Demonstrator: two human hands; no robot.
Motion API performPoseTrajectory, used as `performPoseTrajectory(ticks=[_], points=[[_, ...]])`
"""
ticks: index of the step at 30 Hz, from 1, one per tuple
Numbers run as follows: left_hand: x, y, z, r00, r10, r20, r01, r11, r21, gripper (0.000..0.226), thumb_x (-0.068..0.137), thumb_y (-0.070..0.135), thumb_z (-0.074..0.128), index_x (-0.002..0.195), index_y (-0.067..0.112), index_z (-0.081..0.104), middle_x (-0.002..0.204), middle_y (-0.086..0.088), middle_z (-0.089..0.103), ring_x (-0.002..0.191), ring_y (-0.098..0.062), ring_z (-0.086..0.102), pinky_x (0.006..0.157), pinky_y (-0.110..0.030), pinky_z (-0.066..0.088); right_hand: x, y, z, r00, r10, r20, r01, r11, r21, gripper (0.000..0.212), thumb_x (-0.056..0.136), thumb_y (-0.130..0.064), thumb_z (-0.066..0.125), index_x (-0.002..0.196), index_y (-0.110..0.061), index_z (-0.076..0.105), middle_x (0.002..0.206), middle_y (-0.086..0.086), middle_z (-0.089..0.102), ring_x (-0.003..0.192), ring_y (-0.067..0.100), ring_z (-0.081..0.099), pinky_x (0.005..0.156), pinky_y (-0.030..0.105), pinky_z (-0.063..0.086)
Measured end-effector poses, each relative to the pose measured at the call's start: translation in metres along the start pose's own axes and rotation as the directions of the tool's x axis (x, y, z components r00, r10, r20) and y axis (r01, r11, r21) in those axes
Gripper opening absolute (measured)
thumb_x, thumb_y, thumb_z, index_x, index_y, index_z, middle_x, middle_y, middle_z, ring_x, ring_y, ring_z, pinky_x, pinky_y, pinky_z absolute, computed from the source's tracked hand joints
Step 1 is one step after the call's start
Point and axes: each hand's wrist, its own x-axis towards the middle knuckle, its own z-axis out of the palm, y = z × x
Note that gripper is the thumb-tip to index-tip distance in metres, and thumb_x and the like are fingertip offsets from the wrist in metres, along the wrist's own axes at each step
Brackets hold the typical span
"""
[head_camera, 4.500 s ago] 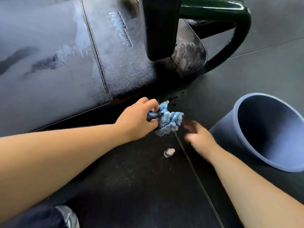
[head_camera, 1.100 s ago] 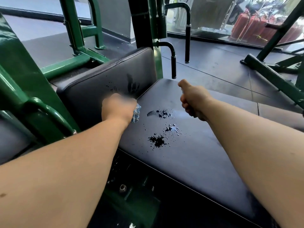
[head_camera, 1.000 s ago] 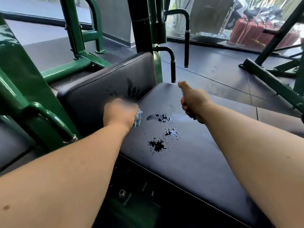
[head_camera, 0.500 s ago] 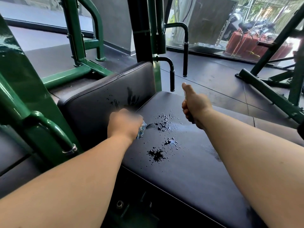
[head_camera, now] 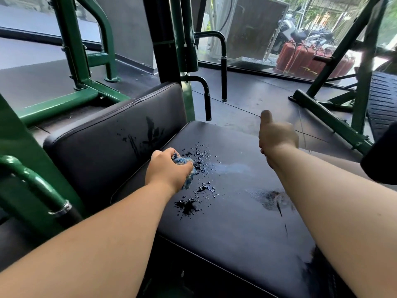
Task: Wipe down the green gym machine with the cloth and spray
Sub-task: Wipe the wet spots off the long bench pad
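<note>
Pressing a bunched blue cloth (head_camera: pixel 183 161) onto the black seat pad (head_camera: pixel 236 222), the left hand (head_camera: pixel 168 171) sits close to the seam where the seat meets the black back pad (head_camera: pixel 103 147). Its grip is clamped round the cloth, knuckles up, with fabric showing between thumb and fingers and below the palm edge.

Dark wet droplets (head_camera: pixel 200 154) are scattered on the seat just beside the cloth. A larger splat (head_camera: pixel 187 206) lies nearer the front edge. Wet streaks (head_camera: pixel 150 134) mark the back pad.

The right hand (head_camera: pixel 277 136) hovers above the far right of the seat, fingers curled into a fist and thumb upright. The inside of that grip is hidden, so it is not possible to tell whether it holds the spray.

The green machine frame (head_camera: pixel 15 134) rises at left. Two black-sleeved handles (head_camera: pixel 207 102) hang behind the seat over the dark rubber floor (head_camera: pixel 257 91). Red cylinders (head_camera: pixel 296 59) stand behind glass at upper right, their markings too small to read.
</note>
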Motion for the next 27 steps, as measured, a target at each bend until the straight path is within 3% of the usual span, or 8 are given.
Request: performPoseTrajectory(ticks=[3,8,11,14,19,23,24,27], points=[[-0.003,0.007,0.014,0.998,0.024,0.050,-0.025,1.000,0.015,0.028,0.081,0.042,0.068,0.092,0.020,0.055,0.107,-0.003,0.047,0.082,-0.022,0.052,0.069,-0.027,0.042,0.008,0.006,-0.009,0.995,0.070,0.072,-0.077,0.992,0.097,0.050,0.080,-0.059,0.042,0.075,-0.011,0.052,0.062,0.005,0.055,0.045,0.023,0.045,0.048,0.026,0.036],[-0.006,0.016,0.035,0.990,0.069,0.122,-0.077,0.995,0.056,0.025,0.081,0.040,0.067,0.077,0.025,0.047,0.103,-0.002,0.046,0.079,-0.023,0.055,0.066,-0.028,0.045,0.022,0.018,-0.013,1.000,-0.007,-0.004,0.007,0.997,0.079,0.058,0.074,-0.067,0.041,0.058,-0.012,0.048,0.060,0.009,0.055,0.052,0.027,0.049,0.055,0.034,0.042],[-0.006,0.021,0.044,0.980,0.106,0.167,-0.118,0.991,0.062,0.025,0.081,0.038,0.067,0.076,0.025,0.046,0.102,-0.002,0.044,0.076,-0.023,0.057,0.061,-0.027,0.046,0.019,0.023,-0.015,0.975,0.108,0.196,-0.125,0.989,0.077,0.050,0.086,-0.056,0.045,0.058,-0.014,0.043,0.046,0.003,0.044,0.038,0.019,0.036,0.045,0.024,0.029],[-0.002,0.025,0.048,0.976,0.124,0.177,-0.137,0.989,0.061,0.025,0.081,0.037,0.068,0.076,0.024,0.047,0.101,-0.003,0.044,0.075,-0.024,0.057,0.058,-0.025,0.042,0.011,0.036,-0.023,0.900,0.227,0.371,-0.201,0.974,-0.109,0.049,0.086,-0.057,0.047,0.061,-0.015,0.043,0.044,0.000,0.041,0.037,0.017,0.031,0.043,0.020,0.024],[-0.001,0.032,0.052,0.975,0.143,0.170,-0.165,0.979,0.120,0.023,0.081,0.038,0.068,0.082,0.021,0.052,0.105,-0.005,0.047,0.080,-0.024,0.054,0.062,-0.027,0.036,-0.006,0.075,-0.049,0.925,0.208,0.318,-0.125,0.957,-0.263,0.045,0.087,-0.051,0.046,0.063,-0.013,0.045,0.040,0.000,0.041,0.030,0.016,0.033,0.039,0.014,0.025],[-0.010,0.040,0.058,0.969,0.172,0.179,-0.193,0.975,0.107,0.025,0.079,0.036,0.071,0.074,0.021,0.050,0.101,-0.006,0.047,0.073,-0.021,0.054,0.057,-0.027,0.039,-0.019,0.095,-0.073,0.781,0.416,0.465,-0.188,0.867,-0.461,0.051,0.082,-0.061,0.047,0.056,-0.017,0.041,0.044,0.001,0.038,0.036,0.016,0.031,0.043,0.017,0.021],[-0.011,0.041,0.060,0.967,0.181,0.181,-0.201,0.974,0.104,0.026,0.078,0.036,0.071,0.073,0.021,0.050,0.101,-0.007,0.049,0.075,-0.024,0.056,0.060,-0.028,0.043,-0.020,0.098,-0.078,0.778,0.415,0.472,-0.158,0.856,-0.492,0.049,0.081,-0.059,0.047,0.056,-0.017,0.041,0.043,0.000,0.038,0.036,0.016,0.031,0.044,0.018,0.022],[-0.018,0.043,0.068,0.957,0.207,0.202,-0.229,0.969,0.092,0.028,0.075,0.037,0.072,0.070,0.021,0.051,0.099,-0.010,0.055,0.077,-0.027,0.061,0.062,-0.028,0.047,-0.015,0.105,-0.094,0.888,0.282,0.362,-0.110,0.896,-0.430,0.044,0.082,-0.051,0.049,0.060,-0.013,0.047,0.038,-0.002,0.043,0.034,0.018,0.036,0.046,0.020,0.031]])
